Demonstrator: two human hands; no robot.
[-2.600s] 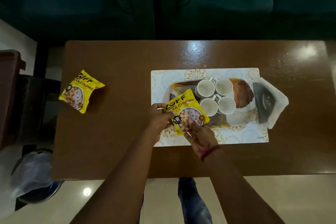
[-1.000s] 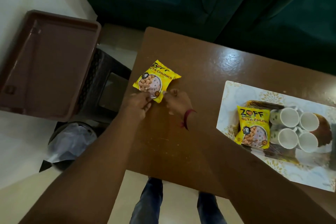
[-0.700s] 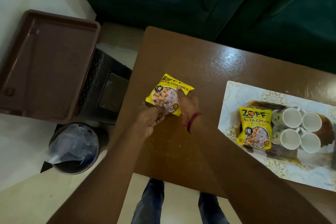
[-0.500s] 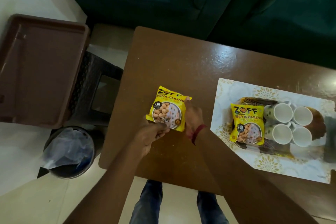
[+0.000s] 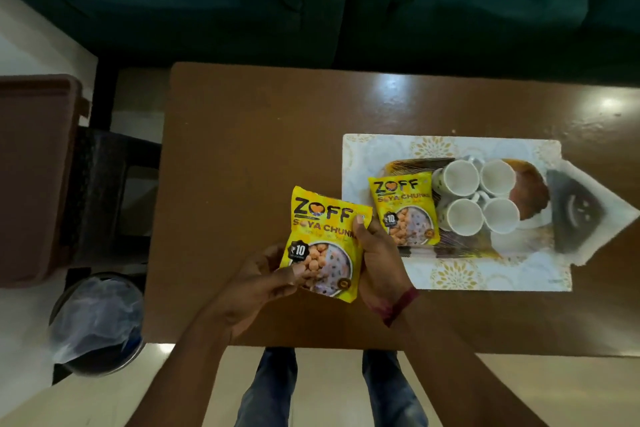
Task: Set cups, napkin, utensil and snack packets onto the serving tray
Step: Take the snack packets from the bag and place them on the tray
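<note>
Both hands' fingers (image 5: pixel 361 222) grip one yellow packet (image 5: pixel 322 246) beside tray (image 5: pixel 356 163), four cups (image 5: pixel 479 196), perhaps napkin (image 5: pixel 588 208).

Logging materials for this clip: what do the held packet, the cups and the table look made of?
Held packet: glossy printed plastic film, crinkled. Cups: white glazed ceramic, probably. Table: brown polished wood or laminate, showing light glare.
</note>
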